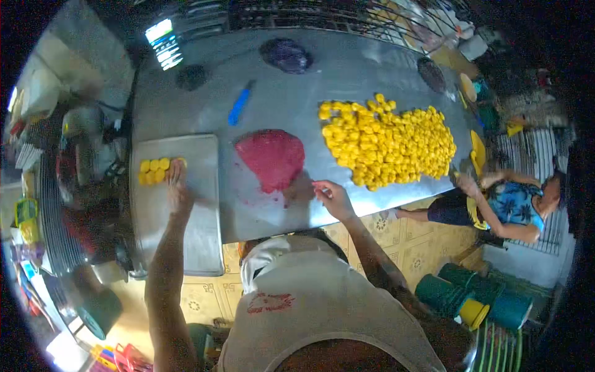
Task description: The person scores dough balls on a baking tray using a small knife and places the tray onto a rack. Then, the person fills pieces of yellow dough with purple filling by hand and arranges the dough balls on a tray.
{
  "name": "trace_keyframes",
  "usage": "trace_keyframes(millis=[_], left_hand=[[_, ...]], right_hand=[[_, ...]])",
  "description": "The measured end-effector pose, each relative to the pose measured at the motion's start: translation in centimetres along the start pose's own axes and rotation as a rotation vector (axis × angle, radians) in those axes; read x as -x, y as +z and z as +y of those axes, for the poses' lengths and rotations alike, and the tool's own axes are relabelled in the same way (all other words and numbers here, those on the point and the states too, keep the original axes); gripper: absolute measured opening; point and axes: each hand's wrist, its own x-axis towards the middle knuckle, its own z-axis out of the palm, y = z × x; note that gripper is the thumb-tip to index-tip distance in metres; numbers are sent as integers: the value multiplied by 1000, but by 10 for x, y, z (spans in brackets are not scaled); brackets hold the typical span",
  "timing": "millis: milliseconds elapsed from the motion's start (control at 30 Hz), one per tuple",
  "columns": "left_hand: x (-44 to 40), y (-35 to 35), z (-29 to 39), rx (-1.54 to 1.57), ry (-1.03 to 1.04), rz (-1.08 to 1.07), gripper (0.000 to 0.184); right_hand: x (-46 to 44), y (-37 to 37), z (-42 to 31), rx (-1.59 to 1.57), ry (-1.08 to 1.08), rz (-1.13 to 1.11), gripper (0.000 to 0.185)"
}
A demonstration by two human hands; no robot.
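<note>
Only a few yellow pieces (154,165) lie in rows on the tray (173,229), by the left hand (178,185); most sit piled on the surface (198,111). The right hand (334,199) hovers beside the red heap (271,156); whether either grips anything, I cannot tell.

Yellow pieces (390,149); crimson heap (273,158); blue handle (238,107); floral-patterned tan floor (421,251).
</note>
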Motion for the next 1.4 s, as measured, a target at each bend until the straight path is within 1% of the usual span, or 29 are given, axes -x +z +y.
trace_keyframes(millis=[67, 100, 133, 200, 267, 300, 367, 400, 433, 467, 500, 567, 600, 633, 667, 733, 767, 833, 867, 900, 933, 967, 1067, 1100, 1133, 1167, 1233, 1367, 1400], left_hand=[[-3, -4, -7, -61, -99, -92, 49], [0, 7, -32, 71, -231, -136, 48], [3, 24, -68, 419, -468, -134, 47], [15, 29, -65, 935, -691, 44, 45], [37, 22, -1, 1050, -648, 90, 40], [43, 13, 40, 1108, -625, 111, 38], [41, 4, 150, 1168, -639, 110, 31], [36, 3, 199, 1173, -656, 92, 27], [27, 1, 238, 1215, -675, 82, 25], [16, -16, 276, 867, -695, -27, 24], [10, -11, 300, 1068, -781, 27, 22], [4, -3, 327, 864, -693, -108, 33], [-1, -1, 338, 1036, -666, -122, 40], [-8, 2, 345, 1039, -654, -122, 40], [-13, 7, 348, 1318, -618, -89, 36], [-19, 1, 332, 1071, -478, -300, 26], [-15, -5, 320, 1077, -473, -295, 26], [-6, -15, 290, 915, -532, -334, 20], [18, -2, 269, 982, -536, -224, 24], [39, 2, 256, 982, -536, -217, 24], [57, 2, 243, 1208, -748, -198, 25], [67, -5, 228, 1428, -956, -159, 27], [69, -51, 218, 1390, -1105, -236, 30], [66, -65, 217, 1394, -1142, -272, 30], [75, -53, 210, 1321, -1027, -278, 28], [76, -52, 206, 1321, -1034, -258, 28], [81, -49, 205, 1210, -900, -258, 26], [100, -3, 194, 1237, -818, -215, 27], [99, -2, 200, 1236, -816, -204, 27]], right_hand=[[-20, -24, 27, 234, -214, 203, 28], [-25, -42, 10, 291, -179, 209, 28], [-30, -57, -1, 377, -126, 276, 27], [-44, -80, 2, 453, -73, 338, 26], [-55, -94, 12, 738, -174, 458, 23], [-61, -99, 23, 728, -177, 448, 23], [-75, -100, 58, 730, -559, 481, 21], [-83, -96, 73, 886, -543, 520, 18], [-78, -94, 60, 874, -548, 512, 18], [-67, -98, 26, 723, -517, 454, 16], [-55, -101, -6, 577, -484, 399, 15], [-27, -81, -28, 515, -487, 327, 14], [-16, -65, -32, 338, -434, 158, 16], [-8, -50, -37, 162, -381, -4, 18], [-4, -32, -35, 166, -383, 8, 18], [-5, 5, -19, 123, -424, -53, 22], [-10, 14, -14, 130, -427, -50, 22], [-27, 26, -13, 115, -246, 223, 22], [-35, 29, -15, 120, -254, 224, 22], [-40, 29, -16, 263, -263, 318, 23], [-51, 29, -18, 401, -284, 408, 24], [-59, 32, -14, 436, -347, 408, 25], [-58, 42, -16, 372, -461, 428, 27], [-60, 44, -6, 428, -463, 444, 25], [-65, 47, 3, 488, -459, 463, 24], [-66, 47, 0, 488, -474, 450, 24], [-64, 45, -1, 513, -465, 446, 19], [-68, 31, -3, 569, -546, 385, 19], [-68, 28, -5, 588, -499, 302, 19]])
